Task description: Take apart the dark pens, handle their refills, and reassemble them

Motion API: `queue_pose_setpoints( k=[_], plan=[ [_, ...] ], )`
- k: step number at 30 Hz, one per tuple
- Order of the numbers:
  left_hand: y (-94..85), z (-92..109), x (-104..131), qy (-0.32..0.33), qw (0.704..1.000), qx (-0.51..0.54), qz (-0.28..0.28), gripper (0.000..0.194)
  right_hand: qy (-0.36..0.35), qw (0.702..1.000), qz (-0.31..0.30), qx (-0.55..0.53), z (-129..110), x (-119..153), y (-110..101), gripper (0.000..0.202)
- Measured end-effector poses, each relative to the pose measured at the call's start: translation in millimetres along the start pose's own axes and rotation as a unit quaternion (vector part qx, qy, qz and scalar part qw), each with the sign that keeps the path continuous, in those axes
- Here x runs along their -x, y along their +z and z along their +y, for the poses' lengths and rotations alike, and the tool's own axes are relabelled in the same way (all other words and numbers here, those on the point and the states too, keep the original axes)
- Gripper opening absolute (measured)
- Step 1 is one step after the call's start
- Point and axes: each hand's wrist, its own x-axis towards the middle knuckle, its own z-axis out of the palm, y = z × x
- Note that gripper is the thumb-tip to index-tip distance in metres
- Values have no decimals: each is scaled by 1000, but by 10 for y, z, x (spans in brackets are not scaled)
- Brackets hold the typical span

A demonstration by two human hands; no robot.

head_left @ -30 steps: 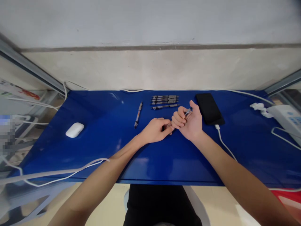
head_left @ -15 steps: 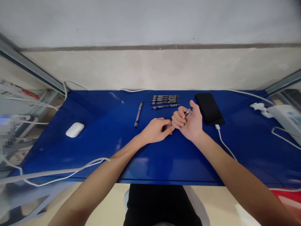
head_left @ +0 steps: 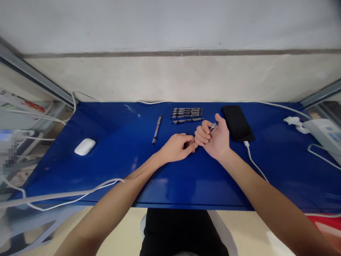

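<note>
My right hand (head_left: 214,138), palm turned up, has its fingers curled round a pen (head_left: 212,127), whose clear end shows between fingers and thumb. Touching its fingertips is my left hand (head_left: 179,148), closed in a pinch; a small dark part shows between its thumb and fingers, too hidden to name. Behind the hands several grey pens (head_left: 186,113) lie side by side on the blue table (head_left: 114,160), and a slightly separate pen (head_left: 188,121) lies just in front of them. Another pen (head_left: 157,129) rests at an angle to the left.
A black phone (head_left: 237,122) with a white cable (head_left: 255,163) lies right of my right hand. A white earbud case (head_left: 85,147) sits at the left. White cables (head_left: 80,193) cross the front left edge. At the right is a white power strip (head_left: 323,133).
</note>
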Motion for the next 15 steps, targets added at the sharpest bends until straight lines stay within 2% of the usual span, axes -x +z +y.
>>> queue_pose_setpoints(
  k=[15],
  plan=[
    [8, -11, 4, 1, 1000, 1, 5, 23, -1, 1000, -10, -20, -2, 4, -2, 59]
  ],
)
